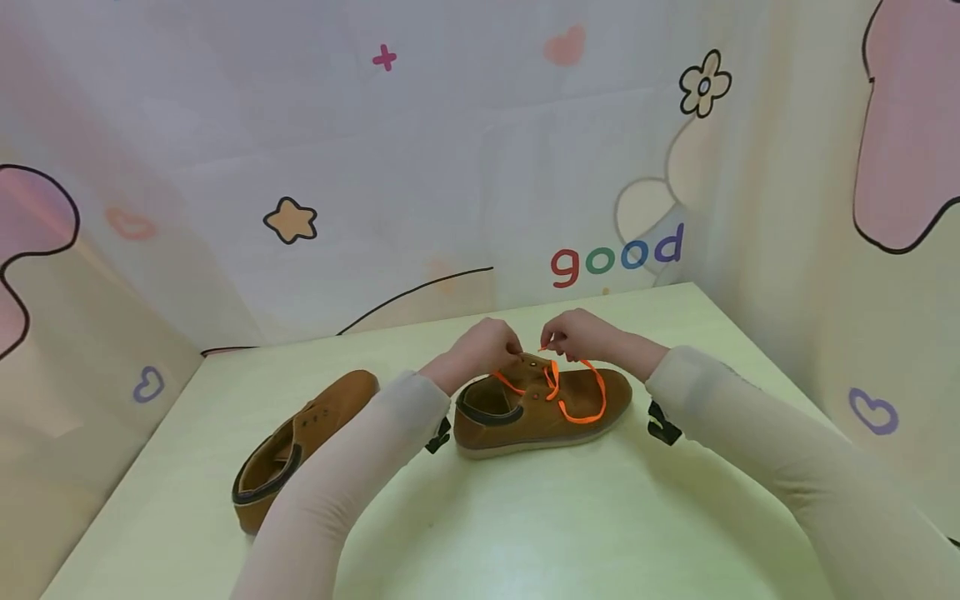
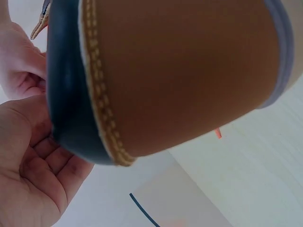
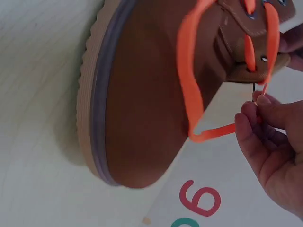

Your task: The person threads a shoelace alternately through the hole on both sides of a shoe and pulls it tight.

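A brown shoe [image 1: 506,433] stands side-on on the table, toe to the right, with an orange shoelace [image 1: 602,387] through some of its eyelets. At the far eyelet flap, my left hand [image 1: 483,343] grips the shoe's edge; the heel [image 2: 189,71] hides part of those fingers in the left wrist view. Just right of it, my right hand [image 1: 587,335] pinches the lace near its tip, above the shoe. From these fingers the lace [image 3: 190,71] loops back over the toe side. The right wrist view shows the right hand [image 3: 279,151] close to the eyelet flap [image 3: 246,71].
A second brown shoe [image 1: 341,404], with no lace visible in it, lies to the left, partly behind my left sleeve [image 1: 360,475]. The pale green table [image 1: 540,533] meets a printed curtain [image 1: 420,167] at the back and sides.
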Demonstrator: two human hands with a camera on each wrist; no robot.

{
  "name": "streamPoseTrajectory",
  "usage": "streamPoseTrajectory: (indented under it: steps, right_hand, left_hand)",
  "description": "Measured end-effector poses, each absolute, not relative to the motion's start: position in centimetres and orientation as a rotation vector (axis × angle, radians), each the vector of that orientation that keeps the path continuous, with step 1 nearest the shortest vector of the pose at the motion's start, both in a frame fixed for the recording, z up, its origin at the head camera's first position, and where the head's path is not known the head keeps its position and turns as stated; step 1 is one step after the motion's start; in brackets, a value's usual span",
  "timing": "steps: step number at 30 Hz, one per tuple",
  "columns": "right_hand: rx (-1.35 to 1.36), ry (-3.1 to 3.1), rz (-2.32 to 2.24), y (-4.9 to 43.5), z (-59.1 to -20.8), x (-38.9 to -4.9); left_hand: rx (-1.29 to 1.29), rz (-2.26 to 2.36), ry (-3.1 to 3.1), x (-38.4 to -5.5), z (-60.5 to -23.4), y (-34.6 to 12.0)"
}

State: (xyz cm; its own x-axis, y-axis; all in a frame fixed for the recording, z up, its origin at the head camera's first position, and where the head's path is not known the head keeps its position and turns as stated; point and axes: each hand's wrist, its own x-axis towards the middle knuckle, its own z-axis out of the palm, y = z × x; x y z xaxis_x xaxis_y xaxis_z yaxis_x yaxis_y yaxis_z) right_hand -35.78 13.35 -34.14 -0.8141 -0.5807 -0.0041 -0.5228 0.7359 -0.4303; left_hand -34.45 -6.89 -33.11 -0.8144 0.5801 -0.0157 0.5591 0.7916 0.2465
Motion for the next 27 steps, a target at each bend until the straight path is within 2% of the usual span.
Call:
streamPoseTrajectory:
  steps: [8, 16, 27]
  right_hand:
    - [-1.166, 2.848, -0.448, 12.5, -35.4, -36.2]
    - [-1.233, 2.828, -0.546, 12.2, -35.5, -36.2]
    - [-1.094, 2.748, -0.608, 11.7, -36.0, -35.6]
  left_hand:
    - [0.954, 0.319, 2.901, -34.5, -33.4, -6.6]
    - [0.942, 0.349, 2.897, -34.5, -33.4, -7.0]
    - [0.962, 0.403, 2.886, -34.8, -33.8, -7.3]
